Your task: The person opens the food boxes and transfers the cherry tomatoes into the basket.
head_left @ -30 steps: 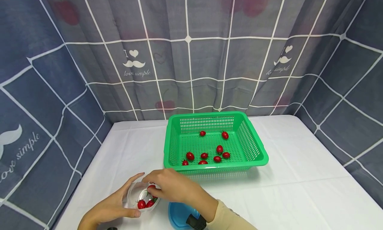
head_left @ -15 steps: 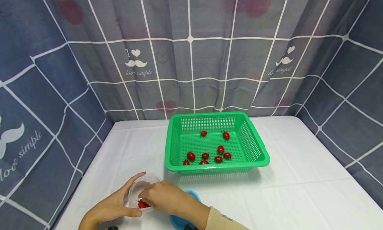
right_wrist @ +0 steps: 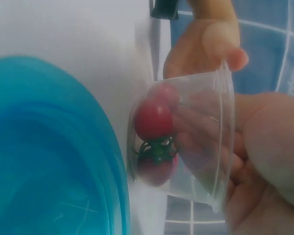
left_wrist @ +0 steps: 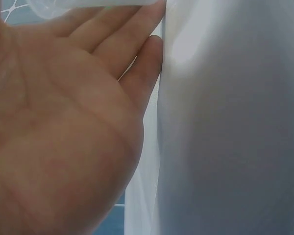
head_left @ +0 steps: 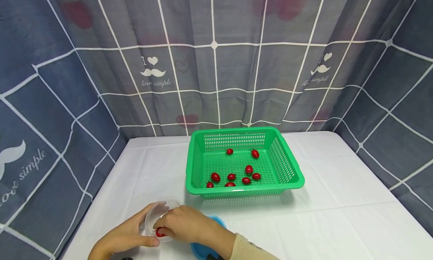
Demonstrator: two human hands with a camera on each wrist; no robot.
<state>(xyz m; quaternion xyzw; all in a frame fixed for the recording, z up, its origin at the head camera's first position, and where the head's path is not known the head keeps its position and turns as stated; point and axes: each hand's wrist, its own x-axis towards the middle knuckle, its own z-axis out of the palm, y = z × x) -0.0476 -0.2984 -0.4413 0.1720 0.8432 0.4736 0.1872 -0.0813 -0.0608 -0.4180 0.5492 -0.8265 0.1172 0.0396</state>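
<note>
My left hand (head_left: 125, 235) holds a clear plastic tub (head_left: 149, 220) at the front left of the table, thumb in front and fingers behind. In the left wrist view, its palm (left_wrist: 63, 122) faces the camera beneath the tub's edge. My right hand (head_left: 189, 224) reaches over the rim and pinches a cherry tomato (head_left: 159, 233) inside the tub. Through the tub's wall in the right wrist view, several red tomatoes (right_wrist: 154, 119) show, one with a green stem end. The right hand hides part of the tub's inside from above.
A green slotted basket (head_left: 243, 190) with several cherry tomatoes (head_left: 215, 177) stands behind the hands. Partly under the right forearm sits a round blue bowl (head_left: 199, 250). White cloth (head_left: 331, 199) covers the table, and grey checked curtains (head_left: 236, 68) surround it.
My right hand has moved from a tomato at the tub's far right side to one nearer the front left. My left hand has stayed on the tub.
</note>
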